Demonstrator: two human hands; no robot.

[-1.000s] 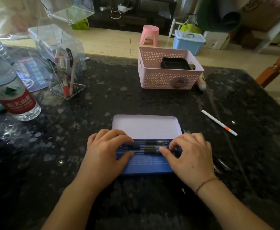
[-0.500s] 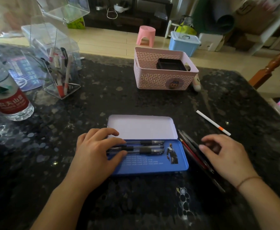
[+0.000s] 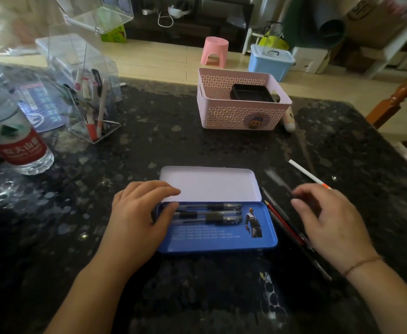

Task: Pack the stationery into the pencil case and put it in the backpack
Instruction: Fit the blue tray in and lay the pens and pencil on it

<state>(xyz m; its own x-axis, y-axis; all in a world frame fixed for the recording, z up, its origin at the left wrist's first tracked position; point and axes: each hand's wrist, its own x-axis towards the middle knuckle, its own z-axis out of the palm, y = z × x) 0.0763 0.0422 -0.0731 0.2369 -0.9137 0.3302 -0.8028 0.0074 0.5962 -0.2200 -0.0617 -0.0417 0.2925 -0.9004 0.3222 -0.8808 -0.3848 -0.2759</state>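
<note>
A dark speckled stone table [image 3: 197, 145] fills most of the view, with pale floor and stored clutter beyond its far edge. At the far left stands a water bottle [image 3: 12, 131] with a red label, and just right of it a clear holder [image 3: 91, 109] with several pens standing in it. The left hand [image 3: 137, 218] rests on the left end of the open pencil case [image 3: 219, 242], fingers loosely bent over the rim and lying on the ends of the pens [image 3: 209, 213] inside, the thumb against the nearest pen; it presses rather than grasps. The case lies near the middle of the table, its blue tray toward the person and its pale lid [image 3: 209, 184] folded flat away from them. Three dark pens lie side by side along the far half of the tray. Behind the case, further back, sits a pink basket [image 3: 241, 114] holding a black tray [image 3: 250, 92]. Just right of the case a bundle of pencils [image 3: 284, 220], one red, lies slanted on the table, touching or nearly touching the case's right edge. The right hand [image 3: 332, 222] hovers over that bundle, fingers spread and slightly bent; motion blur makes it unclear whether they grasp anything. Past it lies a white pen [image 3: 306, 173] with an orange band.
</note>
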